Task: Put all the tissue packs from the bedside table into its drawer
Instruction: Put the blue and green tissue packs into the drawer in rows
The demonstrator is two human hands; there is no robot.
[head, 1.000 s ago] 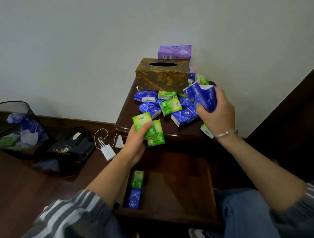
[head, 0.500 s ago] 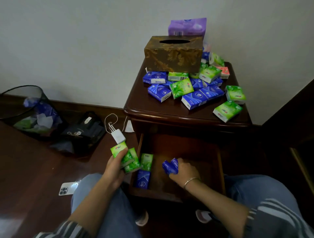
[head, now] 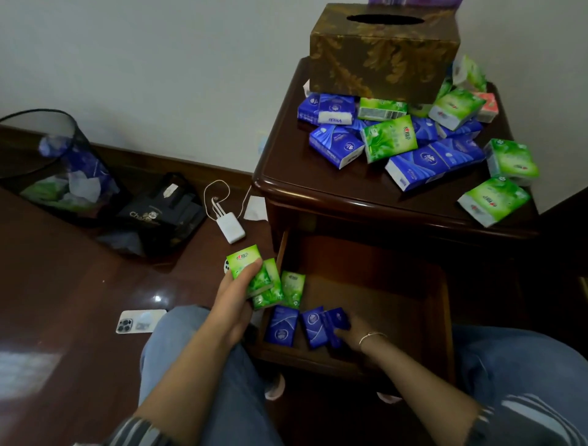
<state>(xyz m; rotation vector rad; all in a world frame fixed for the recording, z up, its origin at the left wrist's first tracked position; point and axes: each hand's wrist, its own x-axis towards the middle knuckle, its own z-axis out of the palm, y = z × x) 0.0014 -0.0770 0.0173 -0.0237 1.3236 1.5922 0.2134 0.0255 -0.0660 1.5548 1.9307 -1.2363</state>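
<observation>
Dark floor [head: 79, 286] flanks the table [head: 302, 178]; its drawer [head: 381, 302] stands pulled out below. The heap [head: 413, 143] on top lies loose, with some packs near the right front edge, so a sweeping grab could knock them off. The left hand [head: 237, 305] grips two green packs [head: 254, 280] just outside the drawer's left wall and could drop one past it. The right hand [head: 350, 331] curls on two blue packs [head: 331, 324] on the drawer bottom.

Counts: one box [head: 381, 57]; roughly fourteen packs on top, though overlaps blur this; four in the drawer, three blue and one green pack [head: 292, 288].

purple pack [head: 413, 2] behind the tissue box [head: 381, 57] is cut off above.
</observation>
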